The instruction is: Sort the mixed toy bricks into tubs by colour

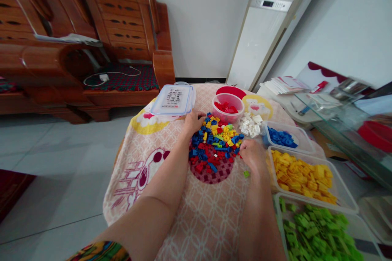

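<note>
A mixed pile of toy building bricks in blue, red, yellow and green lies on the patterned tablecloth. At its upper left edge is my left hand, fingers a little apart over the bricks. My right hand rests at the pile's right edge with its fingers curled in; what they hold, if anything, is hidden. One loose green brick lies just below that hand. White bricks form a small heap above it. Beyond the pile stands a round tub with red bricks inside.
Clear containers along the right hold blue bricks, yellow bricks and green bricks. A lidded plastic box sits at the back left. Wooden chairs stand beyond the table. To the right is a glass-topped table.
</note>
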Available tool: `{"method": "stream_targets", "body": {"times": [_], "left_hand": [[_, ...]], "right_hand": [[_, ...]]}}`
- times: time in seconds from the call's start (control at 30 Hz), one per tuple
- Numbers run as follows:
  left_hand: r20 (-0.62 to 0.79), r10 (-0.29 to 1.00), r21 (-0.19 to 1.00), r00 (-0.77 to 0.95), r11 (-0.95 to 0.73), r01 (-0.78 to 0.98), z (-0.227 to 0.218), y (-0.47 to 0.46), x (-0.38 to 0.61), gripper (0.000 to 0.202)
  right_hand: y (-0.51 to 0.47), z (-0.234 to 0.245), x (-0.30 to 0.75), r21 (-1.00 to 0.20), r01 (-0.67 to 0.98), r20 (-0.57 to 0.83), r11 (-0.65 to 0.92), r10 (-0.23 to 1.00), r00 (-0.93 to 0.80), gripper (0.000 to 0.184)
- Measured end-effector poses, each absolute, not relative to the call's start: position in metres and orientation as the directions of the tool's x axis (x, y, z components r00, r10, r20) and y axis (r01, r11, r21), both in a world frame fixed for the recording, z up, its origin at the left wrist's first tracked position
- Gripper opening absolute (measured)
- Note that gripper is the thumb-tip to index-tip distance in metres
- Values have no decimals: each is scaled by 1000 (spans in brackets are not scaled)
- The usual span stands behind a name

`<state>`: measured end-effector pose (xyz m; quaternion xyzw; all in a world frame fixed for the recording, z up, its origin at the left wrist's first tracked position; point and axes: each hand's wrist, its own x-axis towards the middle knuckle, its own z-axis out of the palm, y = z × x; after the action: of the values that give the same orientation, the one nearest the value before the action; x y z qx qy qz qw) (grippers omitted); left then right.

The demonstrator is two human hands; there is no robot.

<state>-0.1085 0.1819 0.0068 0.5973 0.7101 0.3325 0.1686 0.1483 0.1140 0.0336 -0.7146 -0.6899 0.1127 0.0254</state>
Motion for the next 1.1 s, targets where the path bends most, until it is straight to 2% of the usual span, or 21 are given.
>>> {"method": "stream_targets", "body": {"times": [0.57, 0.9, 1.1], "left_hand": [[173, 961, 666, -215, 47, 745, 6, 182, -109, 30], [165, 965, 672, -205, 42, 740, 4, 184, -110, 31], [175, 962, 671, -210, 39, 740, 4, 184, -110, 29]], "right_hand": [[115, 30, 152, -289, 956, -102, -56, 994, 27, 27], [114, 33, 150, -224, 975, -134, -2, 991, -29, 23], [115, 31, 150, -226, 974, -133, -29, 991, -2, 21]]}}
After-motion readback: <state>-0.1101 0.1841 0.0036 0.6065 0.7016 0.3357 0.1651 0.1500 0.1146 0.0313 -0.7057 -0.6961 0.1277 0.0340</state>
